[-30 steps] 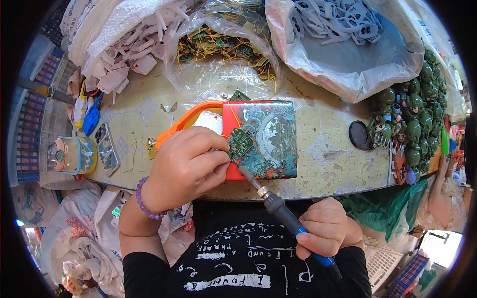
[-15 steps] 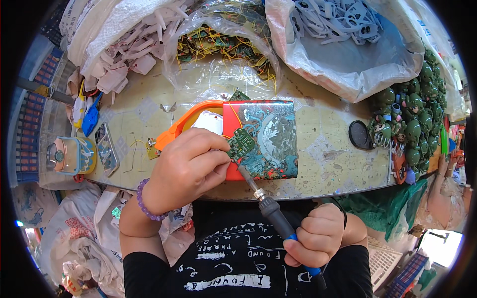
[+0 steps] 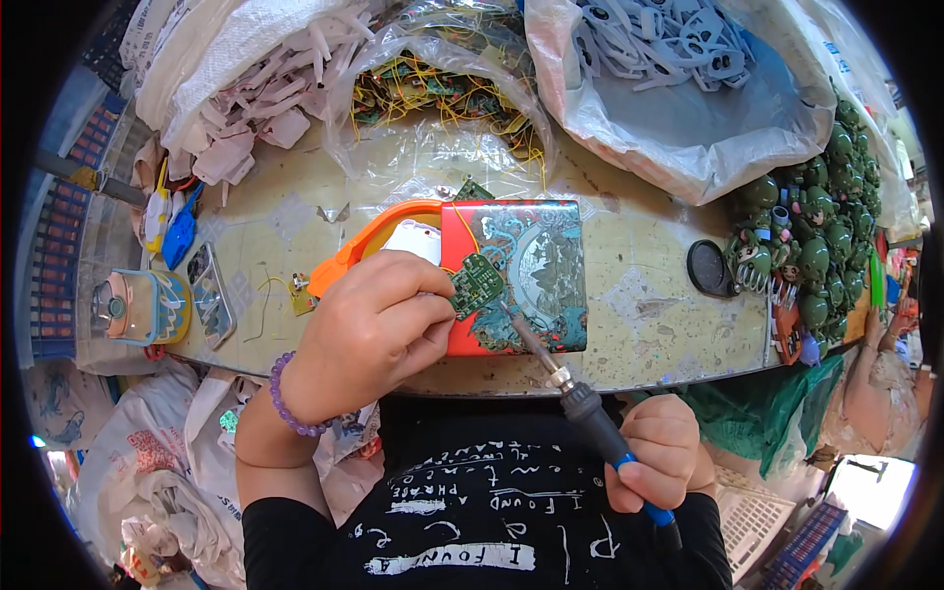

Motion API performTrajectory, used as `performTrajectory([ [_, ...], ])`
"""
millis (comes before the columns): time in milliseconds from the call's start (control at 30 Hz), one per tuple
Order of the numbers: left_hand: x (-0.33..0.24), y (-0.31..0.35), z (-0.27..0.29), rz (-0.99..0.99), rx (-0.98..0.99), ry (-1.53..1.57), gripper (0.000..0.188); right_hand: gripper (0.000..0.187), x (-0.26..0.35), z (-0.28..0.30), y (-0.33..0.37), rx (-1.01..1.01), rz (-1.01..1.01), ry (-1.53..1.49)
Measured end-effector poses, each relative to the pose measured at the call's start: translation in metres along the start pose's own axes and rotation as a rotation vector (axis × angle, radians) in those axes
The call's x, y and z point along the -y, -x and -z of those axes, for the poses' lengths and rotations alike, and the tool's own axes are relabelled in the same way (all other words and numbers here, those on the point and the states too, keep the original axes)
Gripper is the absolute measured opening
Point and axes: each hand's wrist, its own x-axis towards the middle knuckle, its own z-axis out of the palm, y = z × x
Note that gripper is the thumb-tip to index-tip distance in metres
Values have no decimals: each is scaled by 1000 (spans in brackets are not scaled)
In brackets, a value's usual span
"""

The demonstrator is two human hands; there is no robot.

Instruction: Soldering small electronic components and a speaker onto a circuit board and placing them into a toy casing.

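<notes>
My left hand pinches a small green circuit board at its left edge. Yellow wires run from the board, which is held over a red box with a worn teal top. My right hand is wrapped round the handle of a soldering iron. The iron slants up to the left, its tip just right of the board and apart from it. Beyond my left hand, an orange plastic piece and a white plastic part lie against the box; my fingers partly hide them.
At the back stand a clear bag of wired circuit boards and a white sack of pale plastic parts. Several green figures are heaped at the right, beside a black oval ring. A phone lies at the left.
My right hand has moved right and slightly up with the soldering iron, drawing its tip away from the circuit board's lower edge. My left hand and the board have hardly moved.
</notes>
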Motion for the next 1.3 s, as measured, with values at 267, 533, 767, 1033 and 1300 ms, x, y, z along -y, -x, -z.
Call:
performTrajectory([
  [267, 0, -7, -2, 27, 7, -13, 18, 21, 10, 41, 14, -233, -330, 190],
  [533, -4, -6, 1, 7, 6, -24, 17, 22, 15, 235, -12, -1026, -741, 638],
  [767, -5, -4, 2, -4, 14, -130, 16, 22, -45, 251, 19, -506, -1005, 1019],
  [1033, 0, 0, 0, -5, 16, -103, 16, 23, -62, 169, 33, -722, -1211, 567],
  [1300, -1, 4, 5, 18, 2, -67, 17, 14, -36, 90, 63, -1053, -1126, 222],
])
